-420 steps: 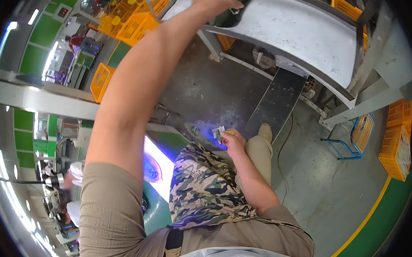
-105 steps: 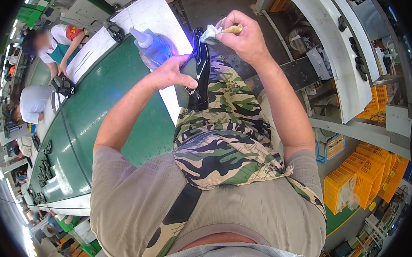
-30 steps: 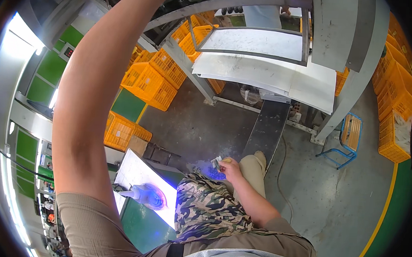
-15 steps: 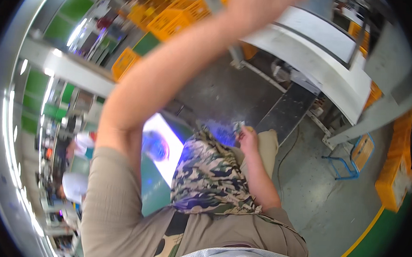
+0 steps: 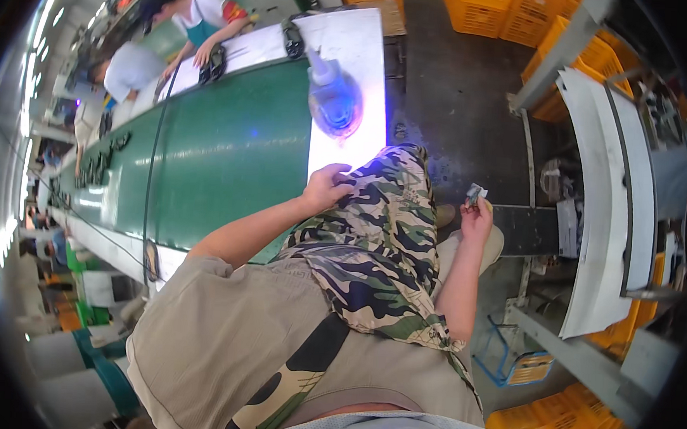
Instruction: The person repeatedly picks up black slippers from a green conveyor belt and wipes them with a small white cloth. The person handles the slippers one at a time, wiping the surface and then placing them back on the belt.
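Note:
My left hand [image 5: 329, 189] is lowered beside the camouflage apron [image 5: 375, 208] at my lap, next to the brightly lit white end of the work table. Its fingers are slightly bent and apart, with nothing seen in them. My right hand [image 5: 477, 220], out to the right of the apron, pinches a small grey-and-white crumpled piece [image 5: 475, 193]; its kind is too small to make out. On the lit white strip [image 5: 374, 68] stands a translucent bottle [image 5: 334, 105] with a pointed spout, bathed in violet-blue light.
A green conveyor belt [image 5: 223, 146] runs to the left, with dark shoes [image 5: 293, 39] along its white edges. A co-worker [image 5: 206, 21] handles a shoe across it. On the right are a white-topped bench [image 5: 593, 204], a blue-framed stool [image 5: 526, 368] and yellow crates [image 5: 475, 10].
My left arm, raised across the view before, has come down beside the apron. My view has turned, bringing the table and belt into sight. My right hand still holds the small piece.

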The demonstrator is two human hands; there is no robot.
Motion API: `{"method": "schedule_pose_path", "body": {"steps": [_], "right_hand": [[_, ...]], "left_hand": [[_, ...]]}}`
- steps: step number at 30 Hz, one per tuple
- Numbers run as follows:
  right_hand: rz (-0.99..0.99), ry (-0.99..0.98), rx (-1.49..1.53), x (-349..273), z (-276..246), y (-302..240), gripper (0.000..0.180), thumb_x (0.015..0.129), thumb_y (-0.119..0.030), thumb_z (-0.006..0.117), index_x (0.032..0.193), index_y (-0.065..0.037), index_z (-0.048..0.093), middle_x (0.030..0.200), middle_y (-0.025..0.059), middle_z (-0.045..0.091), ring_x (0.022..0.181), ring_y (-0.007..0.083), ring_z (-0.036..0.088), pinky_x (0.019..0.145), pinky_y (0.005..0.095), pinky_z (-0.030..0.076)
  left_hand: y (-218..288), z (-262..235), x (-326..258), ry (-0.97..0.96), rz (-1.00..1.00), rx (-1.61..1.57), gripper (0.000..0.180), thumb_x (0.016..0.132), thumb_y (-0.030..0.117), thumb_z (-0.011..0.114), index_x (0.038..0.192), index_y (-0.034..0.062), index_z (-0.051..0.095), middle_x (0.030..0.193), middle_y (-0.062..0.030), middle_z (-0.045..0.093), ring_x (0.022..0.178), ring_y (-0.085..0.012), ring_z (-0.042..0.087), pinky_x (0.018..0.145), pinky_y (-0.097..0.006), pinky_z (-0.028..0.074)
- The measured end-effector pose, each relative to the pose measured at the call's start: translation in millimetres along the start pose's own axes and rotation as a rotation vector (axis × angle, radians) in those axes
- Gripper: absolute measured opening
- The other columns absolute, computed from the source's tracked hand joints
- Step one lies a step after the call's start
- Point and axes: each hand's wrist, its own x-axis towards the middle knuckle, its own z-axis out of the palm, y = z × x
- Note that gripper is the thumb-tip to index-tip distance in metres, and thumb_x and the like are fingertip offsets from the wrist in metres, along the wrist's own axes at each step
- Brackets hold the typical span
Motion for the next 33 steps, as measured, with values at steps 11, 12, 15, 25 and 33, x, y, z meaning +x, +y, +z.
{"method": "schedule_pose_path", "body": {"steps": [11, 12, 15, 25, 33], "right_hand": [[-0.013, -0.059, -0.223, 4, 1, -50, 0.009, 0.086, -0.004, 0.066, 0.093, -0.005, 0.060, 0.090, 0.0100, 0.066, 0.079, 0.0212, 0.063, 0.069, 0.0381, 0.054], [-0.026, -0.032, -0.218, 4, -1, -50, 0.008, 0.087, -0.005, 0.066, 0.093, -0.005, 0.060, 0.091, 0.0099, 0.066, 0.079, 0.0216, 0.063, 0.070, 0.0385, 0.053], [-0.074, 0.038, -0.197, -6, -7, -50, 0.008, 0.089, -0.010, 0.064, 0.094, -0.005, 0.061, 0.092, 0.0094, 0.066, 0.082, 0.0230, 0.063, 0.073, 0.0396, 0.052], [-0.008, 0.066, -0.206, 11, 16, -31, 0.013, 0.093, -0.018, 0.061, 0.100, -0.007, 0.061, 0.095, 0.0098, 0.065, 0.085, 0.0247, 0.063, 0.076, 0.0430, 0.051], [-0.006, 0.057, -0.178, 11, 9, -30, 0.010, 0.092, -0.016, 0.061, 0.098, -0.008, 0.062, 0.096, 0.0104, 0.065, 0.086, 0.0254, 0.062, 0.079, 0.0443, 0.050]], "left_hand": [[-182, -9, -2, -0.077, -0.252, 0.235, 0.031, 0.081, 0.030, 0.068, 0.090, 0.0009, 0.072, 0.087, -0.0179, 0.070, 0.082, -0.0256, 0.070, 0.072, -0.035, 0.055], [-185, -7, 3, -0.134, -0.265, 0.249, 0.030, 0.081, 0.030, 0.068, 0.088, 0.0010, 0.073, 0.085, -0.0174, 0.070, 0.077, -0.0251, 0.070, 0.068, -0.035, 0.056], [-159, -15, 23, -0.331, -0.503, 0.130, 0.032, 0.081, 0.031, 0.069, 0.087, -0.0009, 0.072, 0.078, -0.0155, 0.070, 0.061, -0.0226, 0.068, 0.054, -0.033, 0.056], [-157, -28, 29, -0.399, -0.677, -0.238, 0.030, 0.085, 0.029, 0.067, 0.076, -0.0004, 0.068, 0.067, -0.0092, 0.065, 0.050, -0.0180, 0.063, 0.045, -0.031, 0.054], [-171, -27, 32, -0.414, -0.689, -0.237, 0.032, 0.083, 0.029, 0.068, 0.083, -0.0027, 0.071, 0.071, -0.0121, 0.068, 0.052, -0.0198, 0.065, 0.047, -0.031, 0.056]]}}
